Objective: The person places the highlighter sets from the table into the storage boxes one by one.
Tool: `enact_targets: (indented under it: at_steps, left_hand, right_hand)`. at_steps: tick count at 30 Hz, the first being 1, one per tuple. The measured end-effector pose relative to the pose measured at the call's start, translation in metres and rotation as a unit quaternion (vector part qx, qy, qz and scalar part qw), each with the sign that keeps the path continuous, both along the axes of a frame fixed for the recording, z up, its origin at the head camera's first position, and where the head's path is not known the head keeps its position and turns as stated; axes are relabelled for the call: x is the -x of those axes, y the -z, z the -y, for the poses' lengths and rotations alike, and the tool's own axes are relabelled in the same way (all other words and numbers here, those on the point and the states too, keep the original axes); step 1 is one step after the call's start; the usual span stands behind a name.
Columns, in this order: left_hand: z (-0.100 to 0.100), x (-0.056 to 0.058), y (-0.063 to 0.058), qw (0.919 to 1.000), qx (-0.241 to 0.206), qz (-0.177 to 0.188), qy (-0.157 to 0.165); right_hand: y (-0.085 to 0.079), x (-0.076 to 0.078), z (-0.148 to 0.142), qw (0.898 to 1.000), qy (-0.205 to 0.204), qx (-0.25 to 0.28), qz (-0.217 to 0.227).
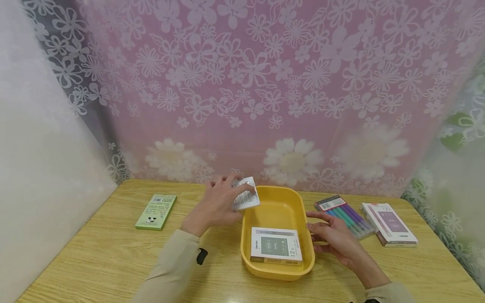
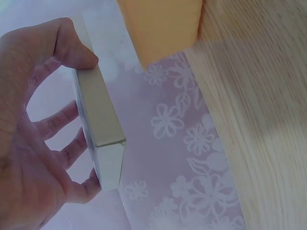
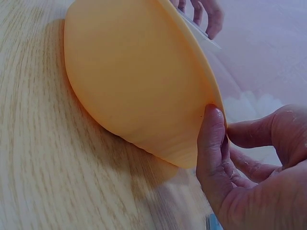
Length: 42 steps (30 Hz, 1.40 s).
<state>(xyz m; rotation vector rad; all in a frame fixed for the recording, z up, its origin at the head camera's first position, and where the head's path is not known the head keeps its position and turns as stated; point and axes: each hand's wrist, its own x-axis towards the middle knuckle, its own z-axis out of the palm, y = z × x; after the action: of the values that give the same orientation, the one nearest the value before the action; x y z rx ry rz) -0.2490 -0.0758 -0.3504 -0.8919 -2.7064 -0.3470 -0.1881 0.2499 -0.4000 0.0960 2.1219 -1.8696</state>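
My left hand (image 1: 221, 202) grips a small white box (image 1: 246, 202) with printed text, held in the air by the far left rim of a yellow plastic bin (image 1: 278, 210). Seen edge-on in the left wrist view, the box (image 2: 101, 108) lies between the thumb and the other fingers. My right hand (image 1: 337, 240) pinches the bin's right rim; the right wrist view has thumb and fingers on either side of that rim (image 3: 218, 91). Inside the bin, at its near end, a white and grey-green box (image 1: 274, 246) marked 12 lies flat.
To the left lies a green pad-like pack (image 1: 156, 212) with a cow picture. A clear case of coloured pens (image 1: 346, 216) and a white and purple box (image 1: 390, 224) lie right of the bin. A flowered curtain (image 1: 242, 105) hangs behind the wooden table (image 1: 94, 252).
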Motion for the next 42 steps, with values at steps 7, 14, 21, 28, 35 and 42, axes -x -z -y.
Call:
enact_targets:
  at_steps: [7, 14, 21, 28, 35, 42]
  left_hand:
    - [-0.011, 0.0, -0.003, 0.9998, 0.012, 0.005, 0.015]
    - [-0.022, 0.002, -0.005, 0.9991, 0.029, 0.018, 0.025]
    - [-0.033, 0.004, -0.004, 0.9978, 0.05, 0.03, 0.03]
    - [-0.047, 0.005, -0.003, 0.9953, 0.081, 0.031, 0.043]
    - [-0.059, 0.007, 0.001, 0.9935, 0.089, 0.041, 0.057]
    - [-0.071, 0.011, 0.007, 0.9909, 0.106, 0.053, 0.064]
  right_hand:
    - [-0.002, 0.0, 0.001, 1.0, 0.002, -0.001, 0.005]
    - [-0.001, 0.0, 0.002, 1.0, 0.009, -0.003, 0.008]
    - [-0.002, 0.0, 0.002, 1.0, 0.011, -0.002, 0.007]
    - [-0.003, 0.0, 0.003, 1.0, 0.014, -0.005, 0.01]
    - [-0.003, 0.0, 0.003, 1.0, 0.016, -0.007, 0.01]
    - [-0.004, -0.001, 0.004, 1.0, 0.018, -0.01, 0.009]
